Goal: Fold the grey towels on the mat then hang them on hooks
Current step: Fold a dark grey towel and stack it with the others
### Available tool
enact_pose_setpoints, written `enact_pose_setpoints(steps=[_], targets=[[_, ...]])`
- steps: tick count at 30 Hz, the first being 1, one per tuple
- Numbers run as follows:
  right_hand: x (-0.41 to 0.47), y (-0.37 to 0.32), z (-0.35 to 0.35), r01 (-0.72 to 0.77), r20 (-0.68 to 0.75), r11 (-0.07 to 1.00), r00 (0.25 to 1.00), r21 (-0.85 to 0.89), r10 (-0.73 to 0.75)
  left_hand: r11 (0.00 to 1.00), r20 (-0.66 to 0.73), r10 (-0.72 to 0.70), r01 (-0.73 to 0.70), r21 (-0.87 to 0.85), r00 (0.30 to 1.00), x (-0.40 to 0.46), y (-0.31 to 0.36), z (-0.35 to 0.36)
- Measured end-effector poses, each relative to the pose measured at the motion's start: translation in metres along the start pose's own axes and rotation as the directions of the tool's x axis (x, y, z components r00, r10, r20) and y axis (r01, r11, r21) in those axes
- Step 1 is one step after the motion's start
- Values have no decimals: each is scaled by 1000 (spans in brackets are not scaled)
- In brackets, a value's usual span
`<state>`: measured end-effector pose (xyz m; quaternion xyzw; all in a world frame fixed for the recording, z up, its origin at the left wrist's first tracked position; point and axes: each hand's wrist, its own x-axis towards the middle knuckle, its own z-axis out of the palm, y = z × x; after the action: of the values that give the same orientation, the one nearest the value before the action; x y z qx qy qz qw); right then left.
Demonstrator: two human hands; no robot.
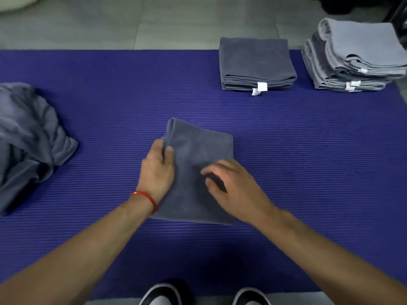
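Note:
A dark grey towel (pixel 198 148), folded into a narrow rectangle, lies in the middle of the blue mat (pixel 308 150). My left hand (pixel 157 170) pinches the towel's left edge between thumb and fingers. My right hand (pixel 233 186) hovers over or rests on the towel's right half with loosely spread fingers; it is blurred. A heap of unfolded grey towels (pixel 28 142) sits at the mat's left edge. No hooks are in view.
A stack of folded dark grey towels (pixel 255 62) stands at the back of the mat. A taller stack of lighter grey folded towels (pixel 356 56) is at the back right. Grey tiled floor (pixel 132 23) lies beyond the mat. My shoes (pixel 163 296) show at the bottom.

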<state>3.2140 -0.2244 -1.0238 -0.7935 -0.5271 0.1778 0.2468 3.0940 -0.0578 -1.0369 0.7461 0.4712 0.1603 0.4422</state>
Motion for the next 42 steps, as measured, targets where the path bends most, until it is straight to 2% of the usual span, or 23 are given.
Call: enact_pose_setpoints(steps=[2,5,9,12,14,18,21,22,24,25,26,27,29,31,34,37,39,41,42], targets=[[-16,17,16,20,111,984,994,-179,0,969,-4,49,-47,241,999,10,-26,-11],[-37,38,45,90,272,943,962,-320,1,847,123,-15,-53,530,992,19,-58,-10],[-39,43,49,91,248,934,969,-345,-3,842,101,37,-86,533,994,19,-62,-8],[-13,34,37,109,149,915,987,-388,-54,861,107,76,-120,494,991,14,-66,-10],[13,37,33,57,124,916,992,-398,-8,858,109,94,-136,496,990,15,-68,-12],[38,67,38,-71,210,909,963,-411,170,786,150,64,-143,601,987,24,-67,-13],[37,63,39,-103,230,925,953,-365,197,787,145,-41,-58,614,989,34,-51,-12],[33,56,40,-116,220,928,954,-353,203,771,151,-26,-77,633,988,37,-43,-12],[17,46,47,-189,156,925,956,-329,251,629,206,209,-292,720,956,45,-31,-12],[5,42,51,-259,94,914,949,-313,301,529,267,346,-422,737,899,53,-26,-11],[-9,37,56,-332,27,893,934,-304,356,452,340,423,-521,724,840,64,-23,-10],[-24,31,61,-385,-29,871,918,-306,396,428,410,434,-584,690,802,76,-20,-9],[-51,21,71,-425,-97,854,904,-300,416,469,555,320,-638,610,767,96,-17,-3],[-63,13,74,-463,-132,847,886,-260,444,458,660,160,-647,609,734,109,-12,2],[-57,8,66,-552,-63,825,834,-125,548,445,675,103,-640,626,731,124,2,3],[-47,-5,51,-554,24,823,831,124,556,484,698,62,-633,604,713,129,17,5],[-43,-13,43,-602,94,745,792,287,604,501,680,-35,-576,646,733,126,28,3],[-40,-12,33,-636,108,668,750,385,652,571,652,-120,-485,662,749,125,35,-7],[-39,-8,23,-630,84,646,741,431,666,659,650,-151,-414,628,745,126,36,-14]])
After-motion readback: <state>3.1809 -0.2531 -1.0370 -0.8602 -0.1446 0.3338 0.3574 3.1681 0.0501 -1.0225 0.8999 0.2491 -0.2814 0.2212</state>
